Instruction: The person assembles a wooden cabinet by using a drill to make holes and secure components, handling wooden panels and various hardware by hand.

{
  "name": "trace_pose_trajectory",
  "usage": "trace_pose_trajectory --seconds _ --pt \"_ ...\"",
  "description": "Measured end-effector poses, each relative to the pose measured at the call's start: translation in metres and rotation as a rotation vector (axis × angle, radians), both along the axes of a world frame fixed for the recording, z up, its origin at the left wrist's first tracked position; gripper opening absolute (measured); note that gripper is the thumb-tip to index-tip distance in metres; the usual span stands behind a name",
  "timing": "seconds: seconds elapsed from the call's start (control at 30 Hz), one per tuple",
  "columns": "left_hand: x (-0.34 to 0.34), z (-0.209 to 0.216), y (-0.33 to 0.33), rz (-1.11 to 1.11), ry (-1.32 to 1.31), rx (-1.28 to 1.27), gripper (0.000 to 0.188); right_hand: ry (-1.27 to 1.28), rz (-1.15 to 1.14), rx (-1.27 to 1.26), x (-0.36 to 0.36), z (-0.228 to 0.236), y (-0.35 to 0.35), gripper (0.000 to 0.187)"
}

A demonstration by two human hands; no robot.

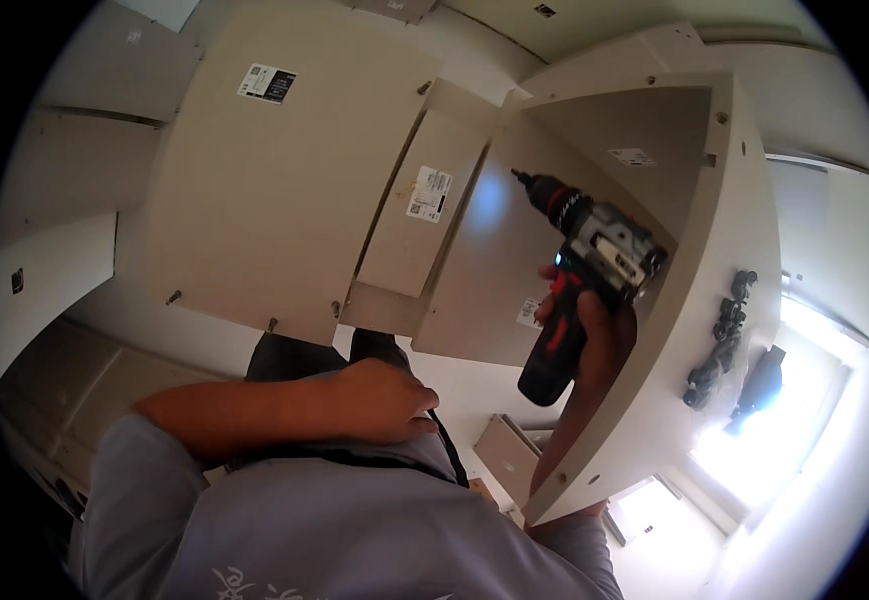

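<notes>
My right hand (605, 335) grips a cordless drill (610, 245) by its black and red handle, inside a partly assembled white cabinet (675, 300). The drill's bit (523, 177) points up and left, and a bluish light spot falls on the cabinet's panel (480, 250) beside it. My right forearm passes partly behind the cabinet's near side. My left hand (390, 400) is closed at my waist by a black strap (445, 440). Its fingers curl inward, and whatever they hold, if anything, is hidden.
A large beige panel (275, 190) with metal connector pins lies left of a narrow labelled panel (425, 200). Black plastic fittings (725, 340) rest on the cabinet's outer side. More boards (105, 165) lie at the left. Bright light comes from a window (765, 400) at right.
</notes>
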State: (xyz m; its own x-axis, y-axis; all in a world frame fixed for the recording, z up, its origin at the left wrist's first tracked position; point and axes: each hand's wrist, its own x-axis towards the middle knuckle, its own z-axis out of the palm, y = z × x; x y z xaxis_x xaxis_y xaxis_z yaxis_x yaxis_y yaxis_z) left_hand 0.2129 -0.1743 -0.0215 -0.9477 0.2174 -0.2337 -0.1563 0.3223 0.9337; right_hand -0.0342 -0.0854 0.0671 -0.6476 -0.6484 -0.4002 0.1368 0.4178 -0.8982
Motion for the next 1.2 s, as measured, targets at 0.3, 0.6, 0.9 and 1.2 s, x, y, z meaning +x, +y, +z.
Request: trace_pose_trajectory --seconds 0.3,0.6,0.9,1.2 --pt "0.005 -0.005 -0.006 0.113 0.045 0.119 0.033 0.094 0.113 0.045 -0.030 0.013 -0.056 0.055" --pt "0.005 -0.002 -0.010 0.124 0.028 0.122 0.030 0.064 0.125 0.133 -0.038 0.020 -0.068 0.051" --pt "0.006 -0.004 -0.010 0.151 0.043 0.134 0.027 0.104 0.141 0.150 -0.038 0.020 -0.069 0.049" --pt "0.006 -0.007 -0.010 0.158 0.042 0.147 0.025 0.081 0.132 0.147 -0.040 0.018 -0.069 0.049"
